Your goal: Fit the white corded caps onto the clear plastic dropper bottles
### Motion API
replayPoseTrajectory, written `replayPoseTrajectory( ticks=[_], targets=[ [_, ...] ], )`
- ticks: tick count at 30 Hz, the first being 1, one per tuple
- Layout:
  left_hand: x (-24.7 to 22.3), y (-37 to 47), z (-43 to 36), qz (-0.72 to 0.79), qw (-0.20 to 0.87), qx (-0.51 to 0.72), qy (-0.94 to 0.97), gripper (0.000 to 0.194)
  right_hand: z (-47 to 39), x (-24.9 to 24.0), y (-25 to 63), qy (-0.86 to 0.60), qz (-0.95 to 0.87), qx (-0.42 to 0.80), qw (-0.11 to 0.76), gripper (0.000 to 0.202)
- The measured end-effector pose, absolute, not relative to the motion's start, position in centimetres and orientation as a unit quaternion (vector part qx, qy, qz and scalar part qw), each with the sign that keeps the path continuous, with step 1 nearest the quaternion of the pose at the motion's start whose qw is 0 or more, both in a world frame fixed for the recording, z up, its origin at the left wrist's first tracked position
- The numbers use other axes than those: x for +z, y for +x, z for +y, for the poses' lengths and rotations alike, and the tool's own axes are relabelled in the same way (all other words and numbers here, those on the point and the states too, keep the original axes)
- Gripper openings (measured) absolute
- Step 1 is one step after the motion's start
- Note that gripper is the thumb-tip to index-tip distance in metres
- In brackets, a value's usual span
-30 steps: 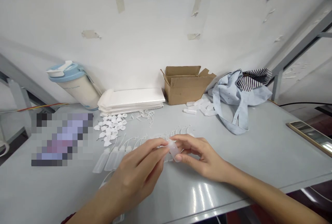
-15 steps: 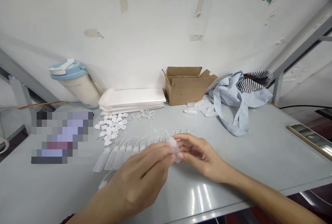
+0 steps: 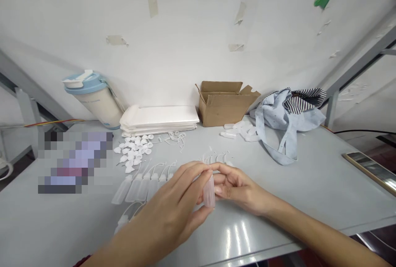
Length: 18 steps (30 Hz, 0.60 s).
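Upright between my two hands is a small translucent plastic bottle (image 3: 209, 193). My left hand (image 3: 173, 205) has its fingertips on the bottle's top and the thumb near its base. From the other side, my right hand (image 3: 241, 188) pinches the bottle's side. The fingers hide the bottle's top. Behind and left of my hands lies a row of similar bottles (image 3: 144, 186), with caps and thin bent tubes on them; my left hand covers part of the row. Another capped bottle (image 3: 122, 222) lies nearer, partly behind my left wrist.
White caps (image 3: 134, 149) and loose thin tubes (image 3: 176, 138) lie before a stack of white envelopes (image 3: 161, 116). More bottles (image 3: 246, 130) lie by an open cardboard box (image 3: 227, 108) and a blue cloth bag (image 3: 275, 110). A tumbler (image 3: 95, 100) stands left; a phone (image 3: 371, 172) lies right.
The bottle has turned upright in my hands, its lower body now showing. My left fingers have moved onto its top, the thumb down to its base. The view has shifted slightly.
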<state>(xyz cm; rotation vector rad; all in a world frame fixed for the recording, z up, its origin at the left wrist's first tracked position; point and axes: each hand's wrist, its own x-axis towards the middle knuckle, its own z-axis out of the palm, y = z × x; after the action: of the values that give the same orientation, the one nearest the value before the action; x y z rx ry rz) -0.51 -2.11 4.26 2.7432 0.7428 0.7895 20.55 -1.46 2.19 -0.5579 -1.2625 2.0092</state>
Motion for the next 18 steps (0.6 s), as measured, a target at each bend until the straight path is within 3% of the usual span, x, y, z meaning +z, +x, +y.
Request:
replayPoseTrajectory(
  ticks=[6,11,18],
  targets=[
    [4.09,-0.22,-2.05,0.231,-0.012,0.282,0.931,0.039,-1.55,2.37,20.47,-0.227,-0.518,0.754,0.335,0.040],
    [3.90,-0.08,-1.92,0.210,-0.104,0.254,0.938,0.036,-1.66,2.51,20.20,-0.259,-0.550,0.713,0.350,0.029],
    [4.14,-0.16,-1.56,0.218,-0.079,0.288,0.929,0.034,-1.73,3.14,20.44,-0.266,-0.579,0.700,0.322,0.027]
  ],
)
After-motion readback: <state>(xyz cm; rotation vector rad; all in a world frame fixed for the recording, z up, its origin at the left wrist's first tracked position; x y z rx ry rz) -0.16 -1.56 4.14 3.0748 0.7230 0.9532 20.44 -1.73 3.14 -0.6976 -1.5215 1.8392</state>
